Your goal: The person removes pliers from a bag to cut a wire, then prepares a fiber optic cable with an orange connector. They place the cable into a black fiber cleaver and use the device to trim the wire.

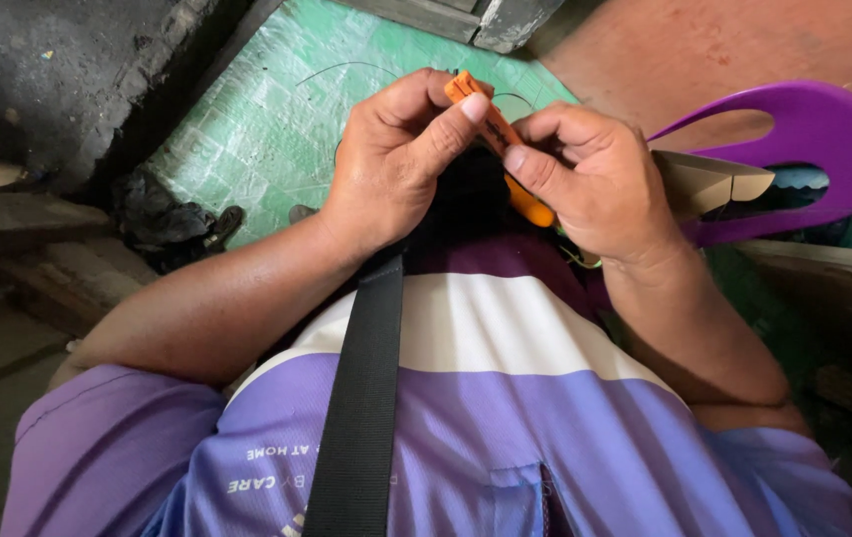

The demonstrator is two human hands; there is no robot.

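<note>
My left hand grips the upper end of a slim orange tool, thumb pressed on its top. My right hand pinches the same orange tool lower down, and its rounded orange end pokes out beneath the fingers. Both hands meet close to my chest, above my purple and white striped shirt. A thin green thread shows under my right wrist. What the tool's tip touches is hidden by the fingers.
A black strap runs down my chest. A purple plastic shape with cut-outs and a folded cardboard piece lie at the right. Green patterned floor, a dark rag and a concrete step are at the left.
</note>
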